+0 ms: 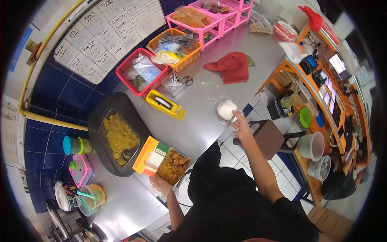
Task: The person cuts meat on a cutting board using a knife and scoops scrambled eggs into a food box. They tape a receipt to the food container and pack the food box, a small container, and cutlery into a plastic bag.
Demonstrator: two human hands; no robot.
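Observation:
My left hand [160, 186], in a clear plastic glove, is at the lower edge of an open food box [161, 159] on the steel table's front edge; its fingers are partly hidden. Inside the box are brown fried pieces [176, 157] and yellowish noodles or rice [169, 171]. My right hand [239, 122] pinches the rim of a small clear cup with white content [227, 109] at the table's right edge. Behind the box stands a black tray [96, 117] of yellow food [120, 135] with a dark utensil in it.
A yellow tape dispenser [165, 105], red basket [142, 71], orange basket [175, 48], scissors [188, 80] and red cap [230, 67] lie on the steel table [193, 129]. Measuring jugs [89, 198] stand left. A stool [264, 139] and another person [338, 183] are right.

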